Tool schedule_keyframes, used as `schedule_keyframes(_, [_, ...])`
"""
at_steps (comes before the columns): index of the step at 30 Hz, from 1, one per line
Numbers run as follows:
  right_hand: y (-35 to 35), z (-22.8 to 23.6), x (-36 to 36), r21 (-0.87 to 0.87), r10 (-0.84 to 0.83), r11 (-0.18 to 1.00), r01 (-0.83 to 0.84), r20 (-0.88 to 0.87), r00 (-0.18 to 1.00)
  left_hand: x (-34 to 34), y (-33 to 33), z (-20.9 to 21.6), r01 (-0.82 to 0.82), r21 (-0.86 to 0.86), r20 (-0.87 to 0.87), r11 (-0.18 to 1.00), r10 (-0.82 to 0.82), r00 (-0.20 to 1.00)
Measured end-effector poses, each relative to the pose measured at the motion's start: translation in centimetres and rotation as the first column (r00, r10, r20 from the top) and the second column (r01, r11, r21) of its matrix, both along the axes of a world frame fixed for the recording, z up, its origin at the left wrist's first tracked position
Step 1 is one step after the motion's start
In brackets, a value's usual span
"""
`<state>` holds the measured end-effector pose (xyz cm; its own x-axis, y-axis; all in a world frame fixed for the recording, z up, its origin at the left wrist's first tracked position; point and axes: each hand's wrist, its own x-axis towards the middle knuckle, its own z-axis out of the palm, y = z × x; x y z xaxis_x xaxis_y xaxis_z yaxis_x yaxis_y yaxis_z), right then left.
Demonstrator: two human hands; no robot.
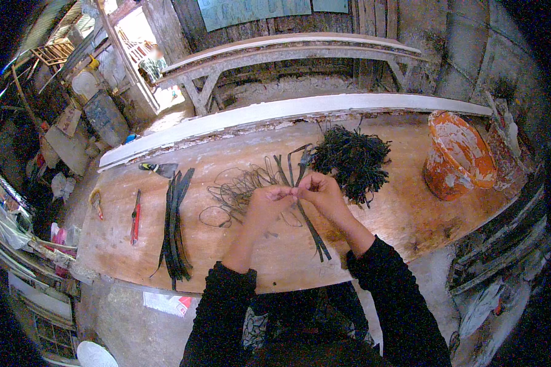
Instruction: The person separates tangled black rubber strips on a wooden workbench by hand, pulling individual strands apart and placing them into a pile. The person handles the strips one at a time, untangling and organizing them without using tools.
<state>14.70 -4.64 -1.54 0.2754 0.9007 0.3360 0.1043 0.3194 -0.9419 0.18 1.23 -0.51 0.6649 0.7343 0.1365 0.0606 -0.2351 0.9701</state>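
Note:
My left hand point(270, 200) and my right hand point(322, 194) meet fingertip to fingertip over the table's middle, both pinched closed at the waist of a small bundle of black strips point(313, 234). The strips' upper ends fan out above my fingers, and their lower ends hang toward me. Whether a thin wire is also between the fingertips is too small to tell. Beside my left hand spreads a loose tangle of thin wire point(229, 194). Just beyond my right hand sits a heap of black knotted strips point(352, 156).
On the wooden table point(226, 269) lie a sheaf of long black strips point(175, 235), a red-handled cutting tool point(135, 220), a brush point(96, 203) and a scraper point(159, 168). An orange paint-smeared bucket point(438, 168) stands at right. A white board point(275, 112) runs along the far edge.

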Motion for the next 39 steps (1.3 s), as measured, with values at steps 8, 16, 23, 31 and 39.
schedule_keyframes(8, [-0.1, 0.4, 0.3, -0.045, 0.091, 0.995, -0.094, -0.076, 0.993, -0.1, -0.1, 0.3, 0.046, -0.279, 0.140, 0.959, -0.006, 0.990])
schedule_keyframes(16, [-0.3, 0.8, 0.5, -0.111, 0.154, 0.981, -0.157, -0.042, 0.987, -0.3, 0.0, 0.8, 0.067, -0.314, 0.100, 0.947, -0.037, 0.994])
schedule_keyframes(23, [-0.1, 0.3, 0.5, -0.108, 0.152, 0.982, -0.153, -0.018, 0.988, -0.3, -0.4, 1.3, 0.094, -0.341, 0.134, 0.935, -0.051, 0.990])
schedule_keyframes(31, [0.0, 0.1, 0.5, -0.021, 0.056, 0.998, -0.054, 0.086, 0.995, -0.3, -0.3, 1.2, 0.172, -0.299, 0.156, 0.939, -0.130, 0.979])
schedule_keyframes(39, [-0.5, 1.1, 0.1, -0.012, 0.021, 1.000, -0.021, -0.002, 1.000, -0.2, 0.1, 0.7, 0.122, -0.119, -0.058, 0.985, -0.130, 0.990])
